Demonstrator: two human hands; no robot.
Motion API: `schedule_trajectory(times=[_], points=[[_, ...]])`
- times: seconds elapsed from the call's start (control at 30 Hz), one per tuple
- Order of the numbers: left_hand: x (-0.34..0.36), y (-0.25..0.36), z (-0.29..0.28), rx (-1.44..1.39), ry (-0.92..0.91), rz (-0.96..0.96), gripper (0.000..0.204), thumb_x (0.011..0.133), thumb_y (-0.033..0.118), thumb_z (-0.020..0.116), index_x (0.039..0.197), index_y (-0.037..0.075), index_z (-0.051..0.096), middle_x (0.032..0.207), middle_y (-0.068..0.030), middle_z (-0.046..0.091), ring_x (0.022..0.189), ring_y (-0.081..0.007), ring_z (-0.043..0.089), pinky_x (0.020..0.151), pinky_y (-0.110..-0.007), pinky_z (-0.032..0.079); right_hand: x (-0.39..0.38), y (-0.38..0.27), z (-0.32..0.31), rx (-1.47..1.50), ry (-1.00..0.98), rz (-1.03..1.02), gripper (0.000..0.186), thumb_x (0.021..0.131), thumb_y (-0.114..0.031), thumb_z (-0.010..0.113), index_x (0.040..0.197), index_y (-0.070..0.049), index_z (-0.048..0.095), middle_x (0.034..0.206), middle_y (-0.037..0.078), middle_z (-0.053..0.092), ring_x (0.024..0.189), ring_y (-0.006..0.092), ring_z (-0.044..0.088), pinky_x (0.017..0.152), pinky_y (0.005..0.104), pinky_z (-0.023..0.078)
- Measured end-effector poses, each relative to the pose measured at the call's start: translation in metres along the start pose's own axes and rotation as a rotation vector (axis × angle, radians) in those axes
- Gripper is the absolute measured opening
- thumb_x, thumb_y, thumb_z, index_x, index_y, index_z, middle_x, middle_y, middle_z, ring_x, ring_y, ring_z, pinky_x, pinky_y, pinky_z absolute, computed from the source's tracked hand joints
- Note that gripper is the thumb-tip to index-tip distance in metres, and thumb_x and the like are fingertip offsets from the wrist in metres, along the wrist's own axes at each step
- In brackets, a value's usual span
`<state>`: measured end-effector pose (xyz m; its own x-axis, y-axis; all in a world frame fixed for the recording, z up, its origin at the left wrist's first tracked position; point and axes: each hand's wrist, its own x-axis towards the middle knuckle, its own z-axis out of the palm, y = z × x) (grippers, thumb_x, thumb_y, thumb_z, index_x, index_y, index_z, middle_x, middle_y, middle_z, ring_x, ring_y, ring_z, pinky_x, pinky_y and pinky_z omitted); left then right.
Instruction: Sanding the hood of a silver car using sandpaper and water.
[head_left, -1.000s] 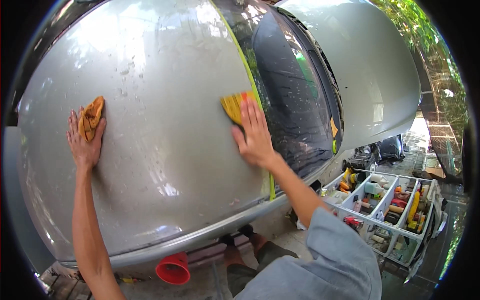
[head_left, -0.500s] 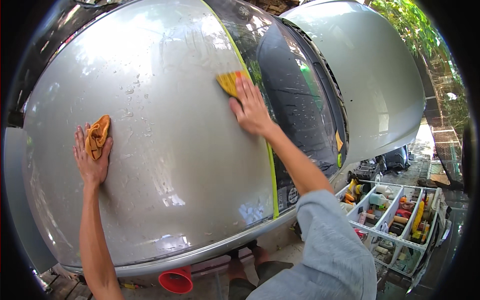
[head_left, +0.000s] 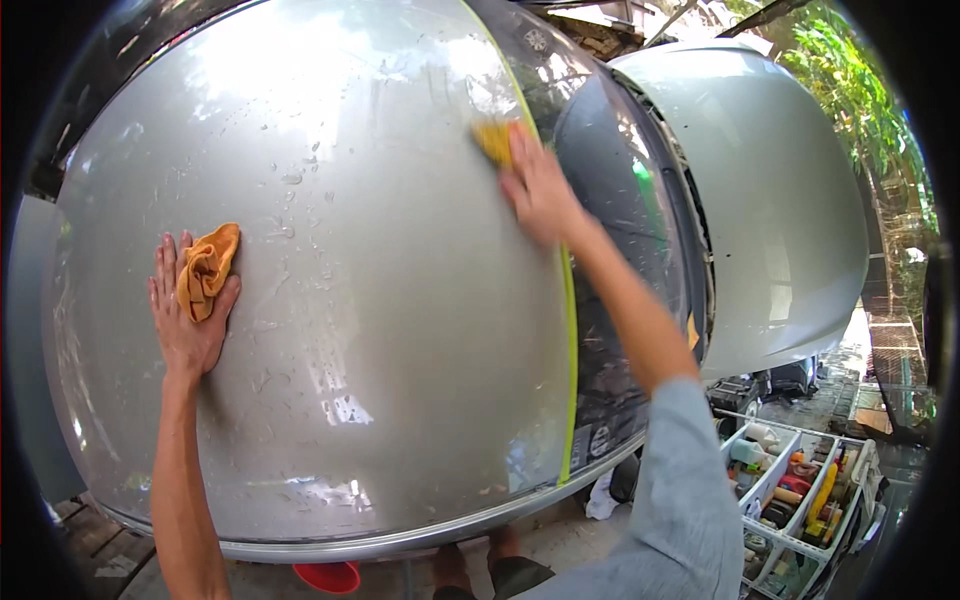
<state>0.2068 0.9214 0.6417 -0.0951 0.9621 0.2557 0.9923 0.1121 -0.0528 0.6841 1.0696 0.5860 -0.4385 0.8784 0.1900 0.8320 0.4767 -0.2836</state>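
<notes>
My left hand [head_left: 192,325] lies on the silver car roof [head_left: 400,400], fingers stretched out, with a bunched orange cloth [head_left: 208,272] held at its thumb side. The cloth hides part of the fingers. Farther right, my right hand [head_left: 545,190] grips a yellow squeegee [head_left: 493,143] and holds it at the roof, just left of a yellow-green tape strip [head_left: 571,380]. Motion blurs both this hand and the squeegee. The tape runs along the roof's edge beside the dark windshield [head_left: 610,130]. Water drops [head_left: 292,180] dot the roof between my hands.
Beyond the windshield extends the silver hood [head_left: 780,200]. At the lower right stands a white divided crate [head_left: 800,430] filled with bottles and tools. A red bucket [head_left: 328,577] shows below the roof's near edge. Green foliage [head_left: 860,90] is at the upper right.
The whole view has shifted, moving the car rightward in the picture. My right hand has slid the squeegee slightly farther away along the tape. My left hand keeps nearly the same place with the cloth.
</notes>
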Motion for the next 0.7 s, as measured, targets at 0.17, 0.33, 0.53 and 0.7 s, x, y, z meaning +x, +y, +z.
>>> schedule_trajectory(times=[0.17, 0.33, 0.53, 0.7], points=[[0.001, 0.017, 0.011, -0.088, -0.024, 0.007, 0.084, 0.085, 0.058, 0.062, 0.153, 0.019, 0.03, 0.159, -0.0085, 0.025, 0.147, -0.027, 0.022, 0.12, -0.049, 0.014, 0.039, 0.027, -0.001, -0.028, 0.031, 0.041, 0.072, 0.099, -0.039, 0.038, 0.152, 0.004, 0.014, 0.16, 0.021, 0.014, 0.148, 0.0358, 0.015, 0.12, 0.0465, 0.013], [-0.001, 0.0, -0.013, 0.0, -0.017, -0.018, 0.084, 0.085, 0.057, 0.064, 0.152, 0.018, 0.032, 0.158, -0.0106, 0.027, 0.147, -0.0284, 0.023, 0.119, -0.05, 0.015, -0.139, -0.108, -0.014, 0.141, -0.079, -0.098, 0.071, 0.096, -0.027, 0.044, 0.152, 0.003, 0.014, 0.159, 0.02, 0.016, 0.146, 0.0424, 0.017, 0.119, 0.0474, 0.014], [0.009, 0.024, 0.015, -0.028, 0.022, -0.008, 0.085, 0.085, 0.061, 0.061, 0.152, 0.018, 0.032, 0.157, -0.0113, 0.029, 0.147, -0.0288, 0.023, 0.119, -0.049, 0.015, 0.049, -0.004, -0.009, 0.063, 0.003, 0.141, 0.068, 0.1, -0.031, 0.04, 0.154, 0.0, 0.013, 0.158, 0.022, 0.018, 0.147, 0.0376, 0.017, 0.119, 0.049, 0.013], [-0.001, -0.001, 0.0, 0.065, -0.014, -0.059, 0.089, 0.084, 0.069, 0.054, 0.153, 0.019, 0.028, 0.159, -0.0109, 0.025, 0.147, -0.0279, 0.021, 0.12, -0.049, 0.015, -0.142, -0.19, -0.004, 0.059, -0.11, -0.084, 0.077, 0.096, -0.038, 0.046, 0.154, 0.0, 0.014, 0.158, 0.022, 0.019, 0.147, 0.039, 0.016, 0.118, 0.0529, 0.01]])
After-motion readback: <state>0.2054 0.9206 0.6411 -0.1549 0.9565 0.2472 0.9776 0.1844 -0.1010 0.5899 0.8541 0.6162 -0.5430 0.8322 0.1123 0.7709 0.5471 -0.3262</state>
